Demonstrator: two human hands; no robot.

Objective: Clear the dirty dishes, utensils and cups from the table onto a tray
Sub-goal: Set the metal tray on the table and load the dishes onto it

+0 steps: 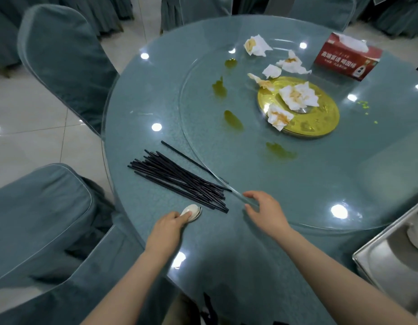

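A pile of several black chopsticks (177, 179) lies on the teal round table (297, 195) near its left front. My left hand (167, 227) grips stacked white spoons (191, 211) just in front of that pile, fingers curled over them. My right hand (265, 211) rests with relaxed fingers on the rim of the glass turntable (203, 127), right of the chopstick tips, holding nothing. A metal tray (388, 256) sits at the right edge, holding something white that is cut off by the frame.
Several crumpled, stained napkins (297, 97) lie on the turntable and on its gold centre disc (320, 127). Green sauce smears (233, 118) spot the glass. A red tissue box (346, 57) stands far right. Teal-covered chairs (62, 57) ring the table.
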